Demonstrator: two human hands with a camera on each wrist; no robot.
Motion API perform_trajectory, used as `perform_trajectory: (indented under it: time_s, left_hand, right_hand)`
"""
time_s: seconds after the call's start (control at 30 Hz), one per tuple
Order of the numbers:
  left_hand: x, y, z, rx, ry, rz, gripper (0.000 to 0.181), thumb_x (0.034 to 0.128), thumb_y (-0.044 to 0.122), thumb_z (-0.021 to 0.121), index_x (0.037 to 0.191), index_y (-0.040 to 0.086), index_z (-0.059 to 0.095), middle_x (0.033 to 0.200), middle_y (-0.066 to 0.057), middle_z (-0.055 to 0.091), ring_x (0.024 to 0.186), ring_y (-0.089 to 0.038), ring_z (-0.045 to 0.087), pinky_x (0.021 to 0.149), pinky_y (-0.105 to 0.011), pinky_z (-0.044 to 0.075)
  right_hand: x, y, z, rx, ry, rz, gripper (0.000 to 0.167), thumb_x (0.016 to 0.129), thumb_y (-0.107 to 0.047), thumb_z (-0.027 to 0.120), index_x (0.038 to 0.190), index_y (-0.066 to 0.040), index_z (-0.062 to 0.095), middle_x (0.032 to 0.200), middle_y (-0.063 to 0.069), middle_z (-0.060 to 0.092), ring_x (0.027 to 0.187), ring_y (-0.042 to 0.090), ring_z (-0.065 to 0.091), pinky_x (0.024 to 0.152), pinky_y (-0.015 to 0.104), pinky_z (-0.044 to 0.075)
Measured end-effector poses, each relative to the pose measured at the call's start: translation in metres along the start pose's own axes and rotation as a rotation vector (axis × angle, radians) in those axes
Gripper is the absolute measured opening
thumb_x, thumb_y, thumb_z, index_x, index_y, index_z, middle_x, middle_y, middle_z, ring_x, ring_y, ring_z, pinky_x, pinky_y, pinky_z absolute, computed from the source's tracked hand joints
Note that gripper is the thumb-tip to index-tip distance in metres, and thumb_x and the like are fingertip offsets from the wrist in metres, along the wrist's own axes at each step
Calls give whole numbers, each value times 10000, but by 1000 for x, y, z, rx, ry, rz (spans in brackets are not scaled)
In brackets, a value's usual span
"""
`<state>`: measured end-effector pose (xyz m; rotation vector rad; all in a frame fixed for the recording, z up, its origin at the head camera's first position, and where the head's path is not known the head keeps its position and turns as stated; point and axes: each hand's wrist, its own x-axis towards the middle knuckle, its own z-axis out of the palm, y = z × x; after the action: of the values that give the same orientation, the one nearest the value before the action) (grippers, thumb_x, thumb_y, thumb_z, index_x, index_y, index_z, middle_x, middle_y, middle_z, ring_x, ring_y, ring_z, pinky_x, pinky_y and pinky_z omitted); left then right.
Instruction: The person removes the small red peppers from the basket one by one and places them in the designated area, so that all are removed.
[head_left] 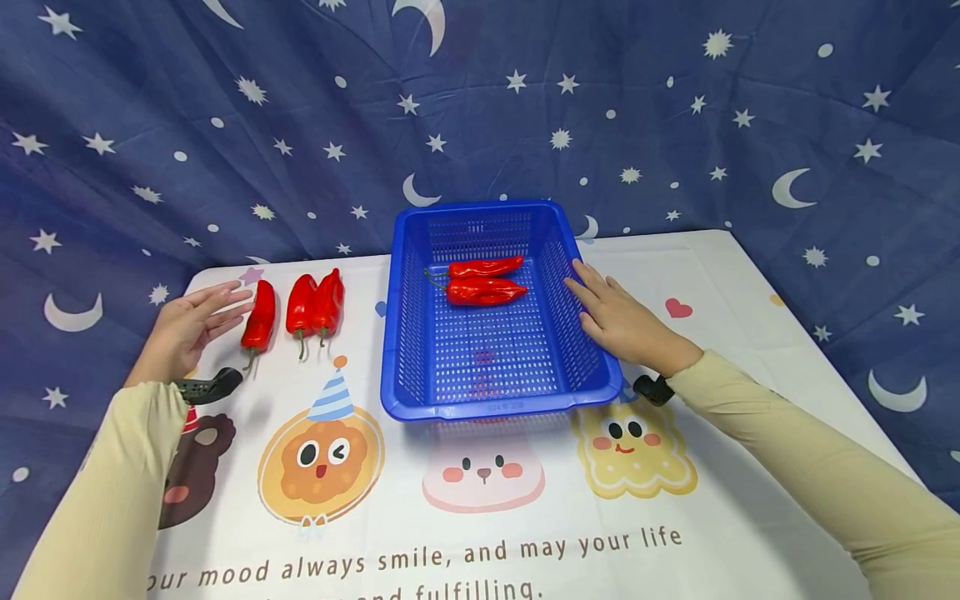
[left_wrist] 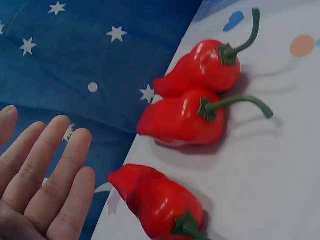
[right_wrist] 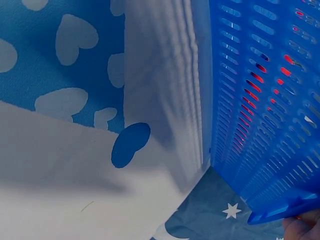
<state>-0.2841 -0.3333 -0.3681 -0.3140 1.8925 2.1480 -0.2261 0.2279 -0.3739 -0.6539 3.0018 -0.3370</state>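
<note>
Two red peppers (head_left: 486,292) lie side by side inside the blue basket (head_left: 495,410), stems to the left. My right hand (head_left: 626,321) rests on the basket's right rim, fingers extended; in the right wrist view only a bit of the hand (right_wrist: 303,227) shows at the rim. Left of the basket, a single pepper (head_left: 260,315) lies beside my left hand (head_left: 187,327), whose fingers are spread and hold nothing. A touching pair of peppers (head_left: 313,305) lies between that one and the basket. The left wrist view shows the hand (left_wrist: 47,185) beside the single pepper (left_wrist: 157,200).
A white tablecloth (head_left: 345,500) with cartoon faces and lettering covers the table. Behind it hangs a dark blue cloth (head_left: 480,108) with stars and moons. A black strap piece (head_left: 217,386) sits at the left wrist, another (head_left: 654,389) at the right.
</note>
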Motion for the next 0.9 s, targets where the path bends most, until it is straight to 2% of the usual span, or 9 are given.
perform_trajectory:
  time_s: [0.07,0.3,0.43,0.53,0.77,0.9]
  left_hand:
    - [-2,1,3,-8,-3,0,172,858,232,677,1027,263,690,840,142,720,779,-29,701,664,-157,557]
    - [-9,4,16,10,-39,36,101,872,225,657,952,272,698,845,137,724,765,-39,705,675,-160,557]
    - [-13,4,23,24,-63,62,101,894,217,629,959,265,689,851,140,720,772,-43,707,687,-147,552]
    - [-16,4,29,64,-68,68,101,901,234,621,965,284,681,855,159,712,776,-25,702,693,-122,540]
    - [-25,1,41,26,-167,132,153,941,171,562,998,243,685,912,108,732,817,-34,704,732,-131,540]
    - [-28,1,47,50,-171,157,150,938,188,567,1025,232,680,940,99,732,828,-43,706,745,-143,543]
  right_hand:
    - [0,0,0,4,-2,2,559,986,-233,349,1479,-5,219,1585,157,56,1464,333,81,1174,557,115]
    - [-1,0,0,2,-4,8,563,987,-240,349,1482,-10,212,1587,153,49,1464,334,78,1172,560,121]
    - [-1,0,0,10,-1,8,562,986,-235,354,1482,-11,214,1587,151,52,1465,333,78,1173,561,115]
    - [-1,0,1,18,1,9,564,985,-233,358,1484,-15,213,1588,145,51,1466,327,74,1176,554,103]
    - [-1,-1,1,24,3,8,565,982,-231,361,1483,-15,214,1588,147,55,1466,326,78,1177,553,99]
    - [-1,0,1,20,4,8,566,982,-237,357,1484,-18,214,1588,147,55,1465,328,83,1175,557,105]
